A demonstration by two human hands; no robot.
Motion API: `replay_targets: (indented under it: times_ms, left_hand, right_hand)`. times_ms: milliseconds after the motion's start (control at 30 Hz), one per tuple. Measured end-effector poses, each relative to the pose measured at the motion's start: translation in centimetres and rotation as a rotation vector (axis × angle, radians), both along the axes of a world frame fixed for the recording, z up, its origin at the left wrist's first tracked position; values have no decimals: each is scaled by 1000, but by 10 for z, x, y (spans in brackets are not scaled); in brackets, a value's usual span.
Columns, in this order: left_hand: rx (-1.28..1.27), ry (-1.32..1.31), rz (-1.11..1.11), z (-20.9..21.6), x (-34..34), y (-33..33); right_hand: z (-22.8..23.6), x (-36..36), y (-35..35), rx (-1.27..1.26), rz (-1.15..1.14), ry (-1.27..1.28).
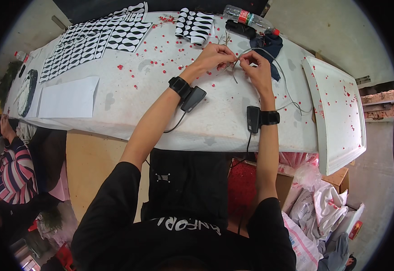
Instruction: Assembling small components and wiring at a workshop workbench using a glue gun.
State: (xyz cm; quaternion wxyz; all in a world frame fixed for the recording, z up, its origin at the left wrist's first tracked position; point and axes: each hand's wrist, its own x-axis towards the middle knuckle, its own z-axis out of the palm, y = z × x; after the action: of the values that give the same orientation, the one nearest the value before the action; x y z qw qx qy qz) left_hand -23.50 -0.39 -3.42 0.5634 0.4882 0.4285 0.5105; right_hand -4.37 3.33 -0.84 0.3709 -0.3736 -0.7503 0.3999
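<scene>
Over the far part of the white table, my left hand (215,58) and my right hand (257,68) meet with fingertips pinched close together. Between them is a thin sprig (227,39), its fine twigs rising above my left fingers and a stem hanging below. My left fingers are closed on this sprig. A long, thin grey-green strand (285,83) runs from my right fingers, loops over that hand and trails down to the right across the tabletop. Exactly where strand and stem touch is hidden by my fingertips.
Small red beads (163,64) lie scattered over the table (161,122). Black-and-white patterned sheets (86,43), a rolled patterned piece (194,27), white paper (69,98), a plastic bottle (250,19) and dark cloth (271,45) surround my hands. A white tray (339,113) stands right; a person (16,171) sits left.
</scene>
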Motion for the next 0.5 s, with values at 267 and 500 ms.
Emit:
replay_targets:
  times_ms: [267,500]
  left_hand:
    - [1,1,-15,2,1,-2]
    - [14,10,-19,4,0,-2]
  right_hand:
    - [1,-1,-1,7,13,2]
    - [1,-1,-1,45,9,-18]
